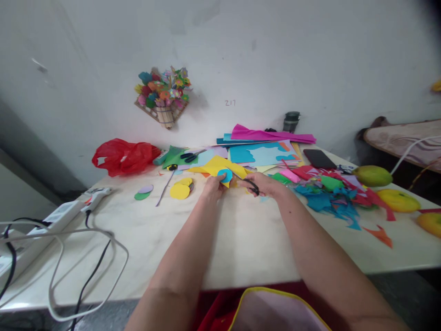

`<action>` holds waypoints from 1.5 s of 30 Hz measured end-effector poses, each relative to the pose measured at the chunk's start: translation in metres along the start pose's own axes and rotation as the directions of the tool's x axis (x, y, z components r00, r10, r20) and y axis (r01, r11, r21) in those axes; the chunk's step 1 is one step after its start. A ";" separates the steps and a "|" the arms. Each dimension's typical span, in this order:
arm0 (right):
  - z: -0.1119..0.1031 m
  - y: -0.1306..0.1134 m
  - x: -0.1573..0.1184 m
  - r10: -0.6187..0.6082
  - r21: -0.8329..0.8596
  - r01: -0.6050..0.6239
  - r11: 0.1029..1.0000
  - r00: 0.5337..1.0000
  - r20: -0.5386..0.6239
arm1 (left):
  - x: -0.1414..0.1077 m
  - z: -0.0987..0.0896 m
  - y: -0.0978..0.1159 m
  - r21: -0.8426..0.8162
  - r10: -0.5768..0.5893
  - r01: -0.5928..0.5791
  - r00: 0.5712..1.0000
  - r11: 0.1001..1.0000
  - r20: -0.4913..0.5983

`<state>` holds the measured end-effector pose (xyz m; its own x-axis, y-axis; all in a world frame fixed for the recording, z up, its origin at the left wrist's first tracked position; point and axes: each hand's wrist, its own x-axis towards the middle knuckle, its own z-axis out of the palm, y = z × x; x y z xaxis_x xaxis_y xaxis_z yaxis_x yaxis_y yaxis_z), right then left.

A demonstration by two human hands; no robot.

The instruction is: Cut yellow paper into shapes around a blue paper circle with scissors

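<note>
Table: pale top, I note remotely.
Left side: red bag, power strip, yellow circles.
Right side: dark phone, orange scrap, yellowish fruit.

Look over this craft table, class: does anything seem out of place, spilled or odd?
Mainly the green fruit at the right of the table, odd beside craft scraps; one orange scrap lies apart from the heap. At left, a white cable loops untidily past the front edge.
</note>
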<state>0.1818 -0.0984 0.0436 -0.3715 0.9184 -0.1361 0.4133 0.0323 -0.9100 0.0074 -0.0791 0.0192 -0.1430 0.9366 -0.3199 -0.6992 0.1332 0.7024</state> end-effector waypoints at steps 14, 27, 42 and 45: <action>0.002 -0.003 -0.002 0.043 0.053 -0.043 0.998 0.999 -0.002 | 0.000 0.000 -0.004 -0.008 0.027 -0.027 1.000 1.000 -0.002; 0.002 0.010 0.008 -0.011 0.147 0.002 0.989 0.998 0.059 | -0.002 0.001 -0.004 -0.055 0.040 -0.039 0.999 0.998 0.019; 0.006 0.007 0.005 -0.033 0.162 0.025 0.987 0.998 0.048 | -0.001 0.001 -0.003 -0.065 0.061 -0.060 0.998 0.996 0.004; 0.007 0.006 0.005 -0.031 0.167 0.023 0.986 0.998 0.047 | 0.000 0.001 -0.003 -0.076 0.064 -0.063 0.998 0.995 0.005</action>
<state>0.1770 -0.0963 0.0345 -0.4231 0.8973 -0.1258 0.2600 -0.0127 -0.9655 0.0102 -0.0797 0.0172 -0.1837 0.9448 -0.2715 -0.7401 0.0488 0.6707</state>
